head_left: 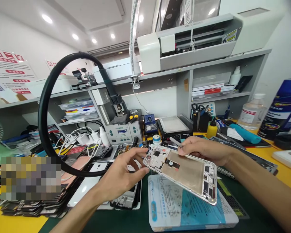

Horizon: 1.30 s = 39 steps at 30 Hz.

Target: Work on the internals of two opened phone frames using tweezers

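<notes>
I hold an opened white phone frame (184, 173), back cover off, tilted above the bench with its circuit boards and bare middle facing me. My left hand (122, 173) pinches its upper left corner with thumb and fingers. My right hand (203, 149) rests over the frame's far edge and grips a thin grey tool, likely tweezers (176, 141), whose tip points left past the frame. Under the phone lies a light blue printed work pad (184, 207) on the dark green mat.
A thick black hose (45, 123) loops from a grey rework station (120, 131) at the left. Stacked phone parts (34, 204) fill the near left of the yellow bench. Behind stand a hot plate (174, 126), a yellow bottle (211, 128), a clear jug (252, 113) and a blue canister (283, 108).
</notes>
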{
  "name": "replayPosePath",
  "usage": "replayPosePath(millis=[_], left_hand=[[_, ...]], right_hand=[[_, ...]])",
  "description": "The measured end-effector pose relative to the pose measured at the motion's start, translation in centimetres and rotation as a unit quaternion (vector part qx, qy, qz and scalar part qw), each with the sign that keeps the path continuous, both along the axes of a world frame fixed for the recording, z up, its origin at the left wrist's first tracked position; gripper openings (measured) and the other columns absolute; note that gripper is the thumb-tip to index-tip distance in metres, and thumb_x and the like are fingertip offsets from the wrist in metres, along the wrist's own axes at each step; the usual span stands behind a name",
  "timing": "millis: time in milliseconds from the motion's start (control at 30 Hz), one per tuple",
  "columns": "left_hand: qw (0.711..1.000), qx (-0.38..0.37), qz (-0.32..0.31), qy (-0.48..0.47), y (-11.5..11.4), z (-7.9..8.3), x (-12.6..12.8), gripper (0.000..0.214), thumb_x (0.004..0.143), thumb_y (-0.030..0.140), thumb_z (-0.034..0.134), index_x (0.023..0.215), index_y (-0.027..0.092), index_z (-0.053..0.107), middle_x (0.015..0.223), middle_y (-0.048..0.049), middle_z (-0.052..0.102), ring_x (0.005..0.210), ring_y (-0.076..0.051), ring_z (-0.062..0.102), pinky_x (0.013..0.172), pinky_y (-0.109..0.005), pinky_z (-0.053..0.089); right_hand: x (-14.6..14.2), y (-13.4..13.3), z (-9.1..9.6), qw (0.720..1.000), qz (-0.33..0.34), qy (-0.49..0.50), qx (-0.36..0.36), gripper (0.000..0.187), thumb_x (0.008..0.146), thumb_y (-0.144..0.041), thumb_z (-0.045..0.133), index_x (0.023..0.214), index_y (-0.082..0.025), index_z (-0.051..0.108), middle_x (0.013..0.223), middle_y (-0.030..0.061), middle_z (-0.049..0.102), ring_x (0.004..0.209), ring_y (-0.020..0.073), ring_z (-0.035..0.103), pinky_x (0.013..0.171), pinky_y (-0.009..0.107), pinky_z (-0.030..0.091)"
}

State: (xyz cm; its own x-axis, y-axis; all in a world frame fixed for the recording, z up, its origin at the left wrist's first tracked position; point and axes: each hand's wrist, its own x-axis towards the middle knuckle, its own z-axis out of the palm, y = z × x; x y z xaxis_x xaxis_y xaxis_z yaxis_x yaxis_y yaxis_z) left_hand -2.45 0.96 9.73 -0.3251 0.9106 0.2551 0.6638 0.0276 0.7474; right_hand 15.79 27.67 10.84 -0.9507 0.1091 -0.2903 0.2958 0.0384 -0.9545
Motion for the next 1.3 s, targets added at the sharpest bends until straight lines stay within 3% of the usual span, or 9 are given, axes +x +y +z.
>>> replayPosePath(millis=[167,333,467,567,633,733,900,1033,1300], left_hand=[[0.992,0.055,-0.006,0.109,-0.4,-0.1,0.8,0.029,0.103,0.028,0.07,0.131,0.033,0.067,0.104,0.0016,0.071,0.084,-0.013,0.064,0.08,-0.028,0.055],[0.958,0.151,-0.029,0.243,-0.5,-0.5,1.2,0.032,0.104,0.019,0.065,0.131,0.036,0.065,0.112,-0.0022,0.058,0.102,-0.017,0.062,0.088,-0.033,0.053],[0.933,0.169,-0.044,0.316,-1.0,-0.8,2.0,0.041,0.1,0.016,0.069,0.135,0.036,0.06,0.132,-0.0073,0.056,0.124,-0.027,0.058,0.106,-0.048,0.051],[0.942,0.113,-0.041,0.313,-1.2,-0.6,2.5,0.069,0.093,0.027,0.079,0.152,0.036,0.045,0.154,-0.0125,0.047,0.144,-0.034,0.05,0.117,-0.058,0.05],[0.952,0.055,-0.044,0.298,-1.3,-0.2,2.6,0.089,0.088,0.032,0.083,0.161,0.037,0.032,0.166,-0.0125,0.039,0.153,-0.035,0.045,0.121,-0.059,0.05],[0.957,-0.019,-0.061,0.284,-1.1,0.3,2.2,0.103,0.086,0.032,0.082,0.167,0.041,0.017,0.17,-0.0081,0.04,0.155,-0.031,0.049,0.125,-0.056,0.05],[0.95,-0.076,-0.089,0.29,-0.6,0.7,2.1,0.101,0.086,0.032,0.081,0.165,0.039,0.018,0.168,-0.0089,0.042,0.153,-0.034,0.051,0.123,-0.058,0.051],[0.946,-0.068,-0.1,0.301,-0.1,0.7,2.6,0.097,0.09,0.036,0.079,0.165,0.033,0.018,0.153,-0.0118,0.047,0.134,-0.032,0.061,0.111,-0.055,0.06],[0.942,-0.023,-0.106,0.316,0.2,-1.3,1.8,0.091,0.088,0.032,0.072,0.164,0.027,0.023,0.146,-0.0132,0.046,0.129,-0.032,0.06,0.109,-0.054,0.06]], right_hand=[[0.1,0.5,-0.6,1.0,0.013,-0.008,0.004,0.023,0.108,-0.037,0.071,0.103,-0.015,0.071,0.086,-0.0017,0.071,0.062,0.0107,0.065,0.055,0.023,0.056],[0.0,1.6,-2.0,0.999,0.045,0.0,0.006,0.024,0.108,-0.038,0.071,0.114,-0.015,0.072,0.101,0.0028,0.075,0.076,0.0154,0.073,0.067,0.03,0.063],[-0.1,2.1,-2.5,0.996,0.085,0.016,0.017,0.027,0.108,-0.041,0.07,0.103,-0.015,0.072,0.088,-0.0007,0.072,0.067,0.0129,0.068,0.062,0.028,0.06],[0.0,1.9,-2.0,0.991,0.122,0.034,0.039,0.029,0.109,-0.041,0.07,0.096,-0.015,0.07,0.079,-0.0036,0.068,0.059,0.0106,0.063,0.056,0.024,0.056],[0.2,1.7,-1.4,0.986,0.145,0.05,0.063,0.029,0.108,-0.039,0.071,0.091,-0.015,0.069,0.075,-0.005,0.066,0.056,0.0094,0.06,0.053,0.023,0.053],[0.6,1.3,-0.5,0.977,0.176,0.06,0.107,0.031,0.107,-0.038,0.072,0.086,-0.015,0.067,0.068,-0.008,0.059,0.049,0.007,0.052,0.047,0.02,0.046],[0.8,1.2,0.4,0.963,0.183,0.067,0.184,0.036,0.106,-0.039,0.074,0.079,-0.016,0.065,0.06,-0.0112,0.049,0.044,0.0055,0.04,0.042,0.018,0.035],[0.6,1.1,0.8,0.957,0.155,0.075,0.231,0.044,0.104,-0.042,0.075,0.071,-0.018,0.059,0.056,-0.0135,0.035,0.044,0.0061,0.03,0.043,0.02,0.027],[0.7,0.8,1.3,0.957,0.103,0.057,0.265,0.041,0.088,-0.051,0.087,0.071,-0.016,0.075,0.061,-0.0081,0.045,0.058,0.0097,0.034,0.054,0.027,0.023]])
